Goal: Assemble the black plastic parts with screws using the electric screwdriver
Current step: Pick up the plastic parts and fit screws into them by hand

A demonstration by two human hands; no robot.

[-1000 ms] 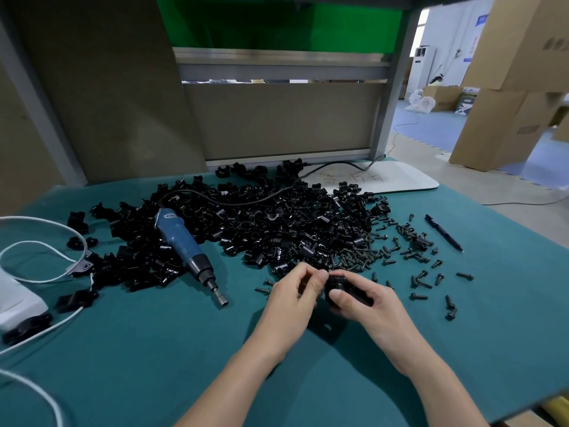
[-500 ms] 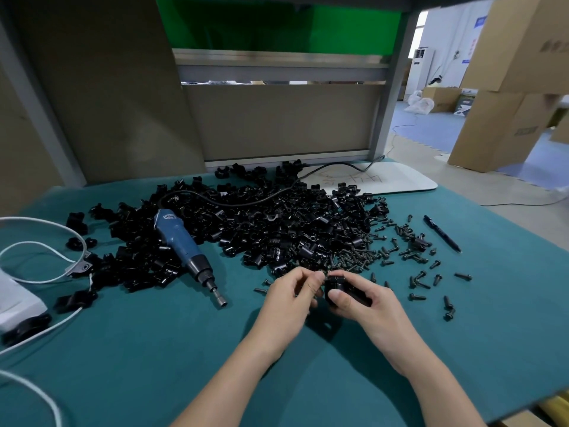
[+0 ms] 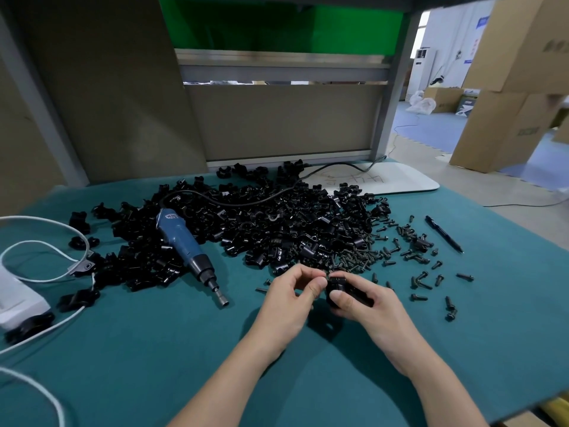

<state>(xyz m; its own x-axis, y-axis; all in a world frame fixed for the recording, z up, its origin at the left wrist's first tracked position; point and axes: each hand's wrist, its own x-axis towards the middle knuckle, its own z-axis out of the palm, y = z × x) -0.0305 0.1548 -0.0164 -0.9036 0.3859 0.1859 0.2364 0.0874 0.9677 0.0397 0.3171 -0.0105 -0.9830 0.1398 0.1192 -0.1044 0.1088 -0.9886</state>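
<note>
My right hand point(image 3: 363, 306) grips a black plastic part point(image 3: 341, 288) just above the green mat. My left hand point(image 3: 292, 295) is beside it, thumb and fingertips pinched together against the part's left end; whatever they pinch is hidden. A big heap of black plastic parts point(image 3: 261, 232) lies behind my hands. Dark screws point(image 3: 366, 257) are scattered right of the heap. The blue electric screwdriver point(image 3: 187, 251) lies on the mat to the left, tip pointing toward me, with its black cable running back over the heap.
A black pen point(image 3: 443, 234) lies at the right beyond the screws. A white board point(image 3: 394, 181) sits at the back. A white device point(image 3: 18, 300) with white cables point(image 3: 40, 248) is at the left edge. Cardboard boxes point(image 3: 508, 112) stand off the table to the right.
My left hand's fingers have closed into a pinch against the part. Both hands stay in nearly the same place.
</note>
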